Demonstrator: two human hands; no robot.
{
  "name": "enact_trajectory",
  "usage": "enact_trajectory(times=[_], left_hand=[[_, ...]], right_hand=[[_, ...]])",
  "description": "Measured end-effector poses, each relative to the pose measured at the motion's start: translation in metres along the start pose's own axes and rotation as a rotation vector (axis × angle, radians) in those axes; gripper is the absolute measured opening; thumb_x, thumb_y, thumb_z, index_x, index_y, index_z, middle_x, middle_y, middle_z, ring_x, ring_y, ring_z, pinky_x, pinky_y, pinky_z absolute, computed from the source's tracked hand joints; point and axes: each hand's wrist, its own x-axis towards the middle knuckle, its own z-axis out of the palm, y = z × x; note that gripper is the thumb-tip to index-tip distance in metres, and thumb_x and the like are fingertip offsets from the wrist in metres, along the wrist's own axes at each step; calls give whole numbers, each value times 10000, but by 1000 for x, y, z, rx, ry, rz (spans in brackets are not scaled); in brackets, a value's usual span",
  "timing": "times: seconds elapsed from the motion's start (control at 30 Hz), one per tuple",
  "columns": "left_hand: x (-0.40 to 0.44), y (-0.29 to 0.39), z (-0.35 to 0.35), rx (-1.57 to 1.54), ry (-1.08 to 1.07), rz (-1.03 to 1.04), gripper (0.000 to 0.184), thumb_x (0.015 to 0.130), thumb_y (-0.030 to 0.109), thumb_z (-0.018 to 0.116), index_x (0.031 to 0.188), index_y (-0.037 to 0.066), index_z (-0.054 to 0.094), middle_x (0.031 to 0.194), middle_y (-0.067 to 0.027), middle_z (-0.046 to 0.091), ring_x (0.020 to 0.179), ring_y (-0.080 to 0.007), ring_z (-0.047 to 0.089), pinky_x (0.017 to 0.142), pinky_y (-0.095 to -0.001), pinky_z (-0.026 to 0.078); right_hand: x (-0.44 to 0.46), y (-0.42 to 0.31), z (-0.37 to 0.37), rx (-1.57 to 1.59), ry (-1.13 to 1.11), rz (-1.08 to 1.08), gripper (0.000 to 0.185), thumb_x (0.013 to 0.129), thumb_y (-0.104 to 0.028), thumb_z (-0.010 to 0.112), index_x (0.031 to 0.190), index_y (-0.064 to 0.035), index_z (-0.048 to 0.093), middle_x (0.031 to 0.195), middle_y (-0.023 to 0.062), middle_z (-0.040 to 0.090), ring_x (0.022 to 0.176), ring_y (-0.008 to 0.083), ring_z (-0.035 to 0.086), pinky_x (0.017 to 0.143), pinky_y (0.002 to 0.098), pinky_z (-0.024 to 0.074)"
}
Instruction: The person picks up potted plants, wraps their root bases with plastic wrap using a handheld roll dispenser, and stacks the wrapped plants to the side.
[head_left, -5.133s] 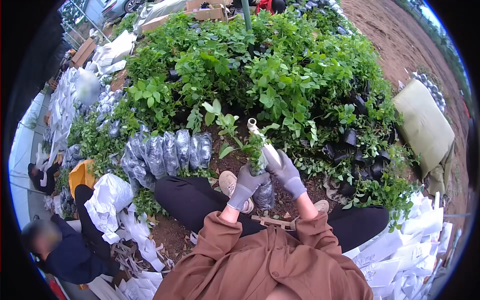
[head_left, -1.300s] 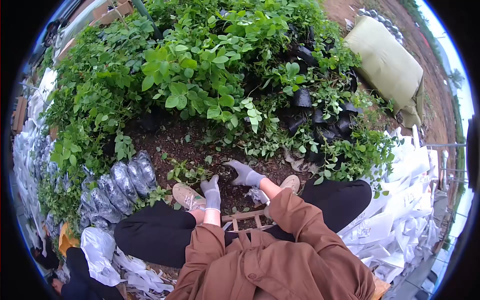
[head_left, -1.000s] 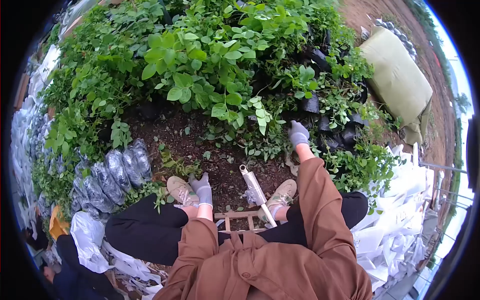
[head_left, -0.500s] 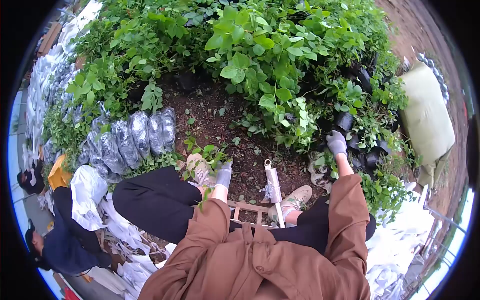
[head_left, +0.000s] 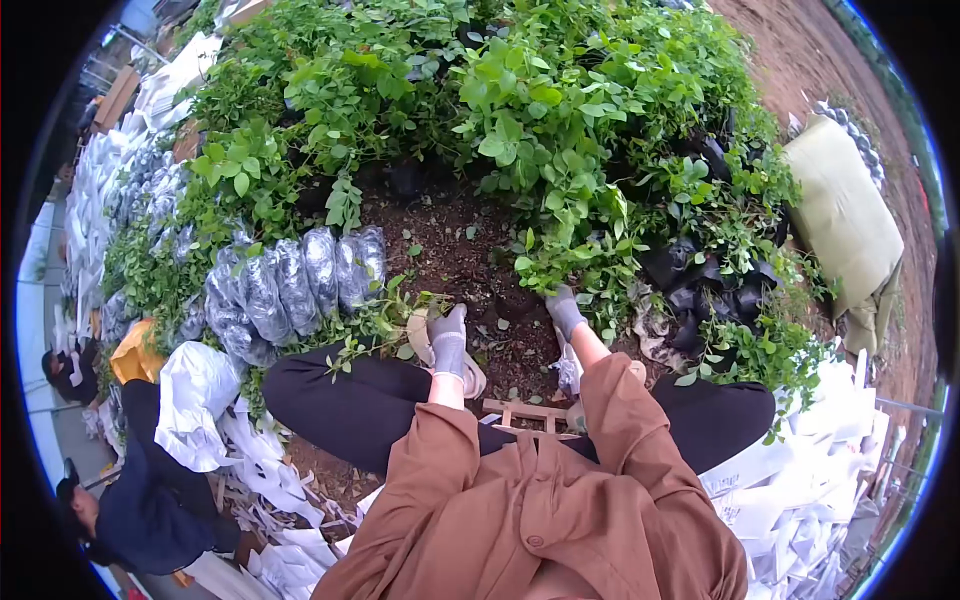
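My left hand [head_left: 447, 337], in a grey glove, is closed at the base of a leafy sprig [head_left: 372, 325] that spreads to the left over my shoe [head_left: 418, 336]. My gloved right hand [head_left: 565, 310] is closed at the lower end of a leafy plant [head_left: 562, 262]; its fingers are partly hidden by leaves. Beside that hand is a dark, rounded clump [head_left: 514, 302], hard to tell from the soil. Under my right forearm a white tube wrapped in clear film [head_left: 568, 372] shows in part.
Film-wrapped bundles [head_left: 294, 278] stand in a row at left. Dense green plants [head_left: 530, 110] fill the back, with black pots [head_left: 690, 290] at right. White sheets [head_left: 800, 470] are piled at lower right. A co-worker [head_left: 150, 500] sits at lower left, near a white bag [head_left: 198, 405].
The tube went from my right hand to the ground between my feet. My right hand reached right to the black pots and came back with a plant. My left hand took hold of a sprig.
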Motion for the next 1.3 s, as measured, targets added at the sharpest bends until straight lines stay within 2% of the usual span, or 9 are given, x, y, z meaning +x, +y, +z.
enact_trajectory(times=[0.37, 0.47, 0.53, 0.63, 0.77, 0.87, 0.93, 1.1, 1.3], left_hand=[[-18, 16, 9, 99, -395, -29, 561, 670, 252, 692, 1144, -10, 546, 1062, -187, 626, 946, -308, 597, 835, -341, 444], [-22, 34, 12, 280, -426, -51, 538, 659, 286, 695, 1085, -19, 571, 1036, -219, 622, 949, -344, 590, 824, -357, 448], [-21, 25, 19, 474, -490, 158, 400, 754, 264, 578, 1052, -4, 588, 1036, -231, 613, 973, -361, 578, 832, -381, 453], [-24, 48, 24, 998, -664, 335, 295, 835, 211, 452, 1021, 47, 611, 1007, -202, 622, 1002, -349, 569, 846, -404, 451], [-7, 23, 33, 526, -503, 538, 520, 819, 446, 413, 1118, 59, 589, 1132, -181, 590, 1035, -328, 561, 909, -393, 408], [12, -25, 62, 864, -292, 709, 542, 827, 462, 378, 1104, 55, 606, 1144, -155, 597, 1038, -315, 566, 909, -381, 406], [-3, 39, 41, 1098, -688, 331, 539, 825, 458, 352, 1039, 57, 641, 1105, -170, 608, 1016, -336, 573, 895, -392, 415], [0, 25, 46, 1031, -697, 340, 463, 829, 384, 391, 1055, 51, 619, 1134, -189, 581, 1049, -333, 555, 894, -403, 430], [-7, 23, 48, 1120, -793, 674, 401, 860, 319, 337, 985, 71, 628, 1044, -183, 623, 904, -391, 596, 799, -434, 453]], right_hand=[[7, 85, 61, -97, -160, -151, 341, 855, -244, 517, 1182, -149, 548, 1111, 101, 612, 1007, 241, 580, 879, 326, 442], [-6, -1, 15, -380, -192, -364, 359, 870, -209, 488, 1222, -137, 513, 1081, 95, 624, 955, 232, 597, 851, 334, 454], [-21, -76, -15, -270, -280, -9, 421, 859, -184, 476, 1276, -135, 458, 1053, 127, 623, 912, 276, 610, 774, 368, 480], [15, -12, 50, -627, -319, -136, 470, 828, -148, 489, 1292, -106, 425, 980, 198, 625, 864, 349, 622, 697, 413, 499], [10, -47, 12, -345, -333, -18, 362, 819, -142, 492, 1179, -101, 505, 1005, 186, 623, 884, 341, 615, 727, 400, 495], [25, 22, 40, -704, -337, -516, 336, 783, -104, 524, 1114, -61, 561, 1061, 160, 605, 940, 307, 574, 829, 335, 456], [27, 12, 39, -889, -462, -634, 458, 751, -65, 541, 1208, -73, 505, 1055, 153, 613, 886, 245, 604, 757, 316, 476], [-6, -90, -42, 4, -747, 314, 868, 597, -44, 666, 1378, -40, 287, 1057, 173, 591, 972, 238, 553, 835, 316, 451], [-62, -130, -53, 221, -453, 209, 1028, 529, -211, 819, 1352, 14, 245, 1160, 173, 537, 1064, 263, 510, 960, 313, 384]])
